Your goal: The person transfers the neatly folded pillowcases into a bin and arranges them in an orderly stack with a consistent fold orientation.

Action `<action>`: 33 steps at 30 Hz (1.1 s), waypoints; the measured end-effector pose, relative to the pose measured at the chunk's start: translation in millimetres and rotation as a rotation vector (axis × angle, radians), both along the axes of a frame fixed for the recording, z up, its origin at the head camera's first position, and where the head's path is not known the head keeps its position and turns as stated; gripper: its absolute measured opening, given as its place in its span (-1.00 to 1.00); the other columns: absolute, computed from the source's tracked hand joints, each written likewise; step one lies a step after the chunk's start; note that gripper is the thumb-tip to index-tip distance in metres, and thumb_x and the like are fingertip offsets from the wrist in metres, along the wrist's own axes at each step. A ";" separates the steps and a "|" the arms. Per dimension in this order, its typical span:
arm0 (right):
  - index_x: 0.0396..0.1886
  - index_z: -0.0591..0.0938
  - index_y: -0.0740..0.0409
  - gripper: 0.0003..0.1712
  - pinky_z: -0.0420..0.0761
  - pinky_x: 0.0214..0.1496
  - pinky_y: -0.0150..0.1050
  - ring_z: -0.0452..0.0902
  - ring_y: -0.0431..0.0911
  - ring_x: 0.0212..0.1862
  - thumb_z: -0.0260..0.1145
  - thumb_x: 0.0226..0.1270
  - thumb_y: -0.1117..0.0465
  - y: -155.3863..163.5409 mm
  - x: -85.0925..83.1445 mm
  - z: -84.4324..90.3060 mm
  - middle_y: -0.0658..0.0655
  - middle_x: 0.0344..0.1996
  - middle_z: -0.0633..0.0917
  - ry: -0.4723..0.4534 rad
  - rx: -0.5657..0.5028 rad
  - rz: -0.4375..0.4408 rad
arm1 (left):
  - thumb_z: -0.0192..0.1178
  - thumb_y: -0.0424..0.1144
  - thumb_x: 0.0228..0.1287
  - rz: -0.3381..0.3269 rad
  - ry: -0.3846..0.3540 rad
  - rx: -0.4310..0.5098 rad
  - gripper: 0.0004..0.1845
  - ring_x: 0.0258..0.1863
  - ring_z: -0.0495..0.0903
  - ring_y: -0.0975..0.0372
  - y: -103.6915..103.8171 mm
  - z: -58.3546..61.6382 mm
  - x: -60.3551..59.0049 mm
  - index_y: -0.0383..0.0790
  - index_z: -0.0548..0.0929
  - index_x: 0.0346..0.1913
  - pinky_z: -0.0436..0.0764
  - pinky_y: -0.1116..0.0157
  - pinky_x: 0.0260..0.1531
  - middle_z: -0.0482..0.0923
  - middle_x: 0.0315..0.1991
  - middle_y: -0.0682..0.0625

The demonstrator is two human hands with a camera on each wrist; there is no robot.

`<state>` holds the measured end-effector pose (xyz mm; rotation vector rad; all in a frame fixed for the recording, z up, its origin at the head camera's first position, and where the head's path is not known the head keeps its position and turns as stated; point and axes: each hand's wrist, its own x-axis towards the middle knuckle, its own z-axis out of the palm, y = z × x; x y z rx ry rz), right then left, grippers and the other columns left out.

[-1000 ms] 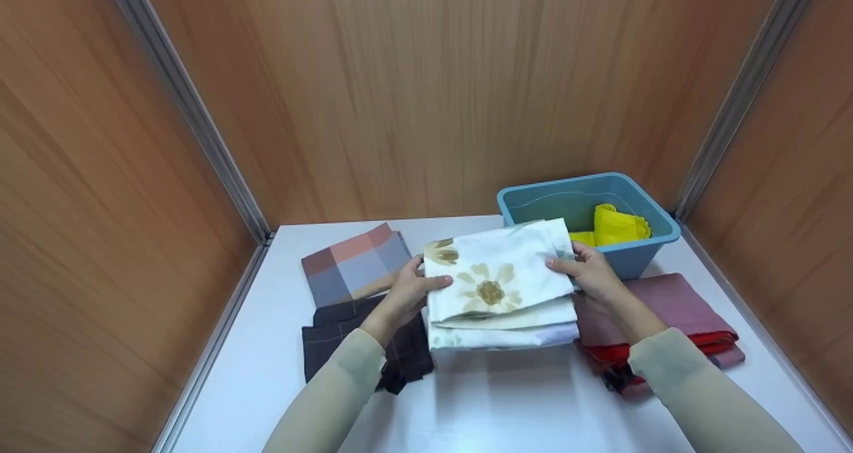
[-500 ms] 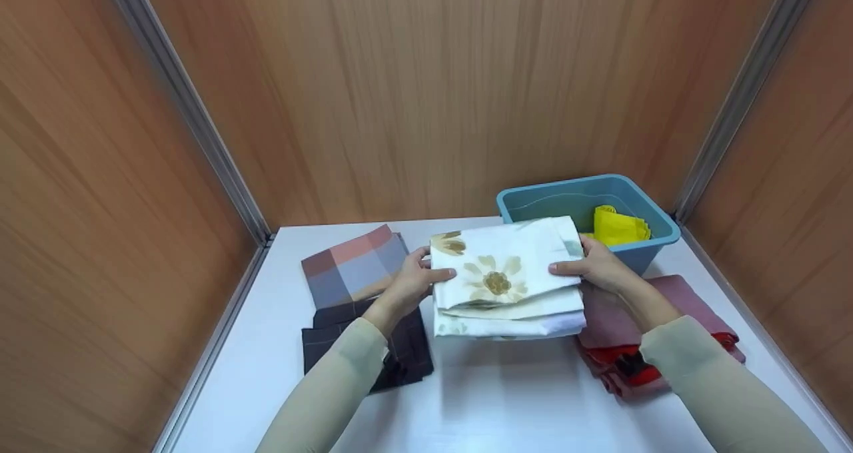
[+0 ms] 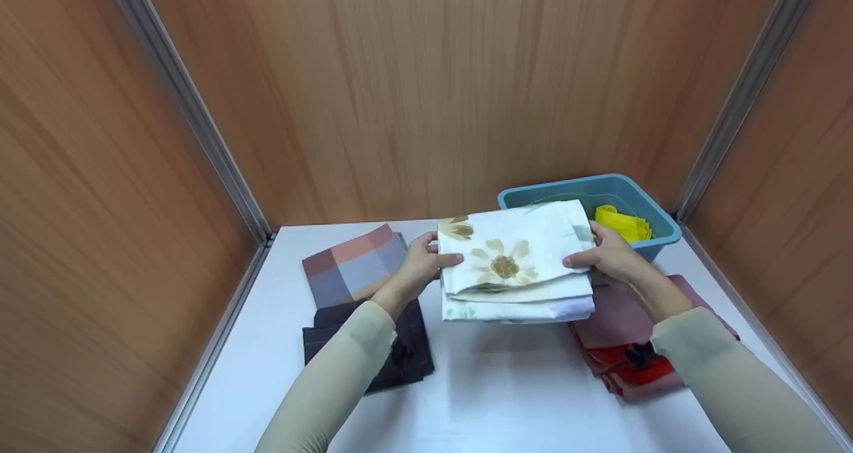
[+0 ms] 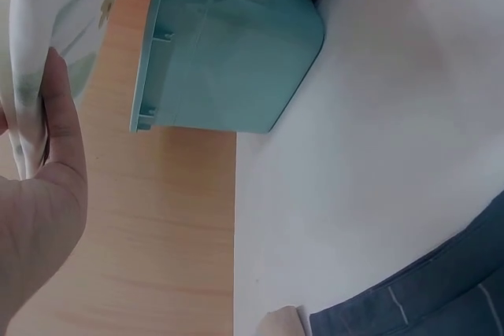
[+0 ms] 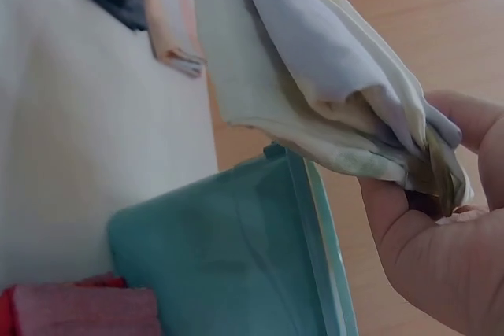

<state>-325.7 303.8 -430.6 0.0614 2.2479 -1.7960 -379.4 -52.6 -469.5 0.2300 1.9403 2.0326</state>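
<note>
Cloth printed with brown flowers on white [image 3: 516, 260] is hanging folded in layers above the table [image 3: 480, 406]; the left hand [image 3: 421, 260] and right hand [image 3: 612, 253] are pinching its opposite edges, each closing just round the fabric, thumb on top and fingers beneath; compared with a second ago, the bundle is sitting farther forward and to the right, covering more of the blue bin [image 3: 626, 190] in the head view; that is bringing it closer to the bin, its folds apparently holding well enough for carrying; whether any of it is hanging over the rim, I cannot tell. Yellow cloth [image 3: 623, 224] is lying inside the bin; mauve cloth with red folds [image 3: 614, 316] is resting on the table before it; at left, checked cloth [image 3: 356, 266] is lying beside dark cloth [image 3: 416, 340], which the left sleeve [image 3: 333, 386] is partly hiding; no brand, label or writing is showing legibly.
</note>
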 end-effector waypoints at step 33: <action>0.82 -0.04 0.11 0.06 0.68 0.03 -0.50 0.62 -0.20 0.12 0.39 0.61 0.02 41.7 -23.2 26.6 0.35 0.63 0.33 0.116 0.214 0.019 | 0.40 -0.47 0.38 0.056 0.064 -0.115 -0.43 -0.03 0.83 0.06 47.9 31.5 -19.1 -0.32 0.49 0.39 0.84 0.22 -0.10 0.75 0.17 -0.26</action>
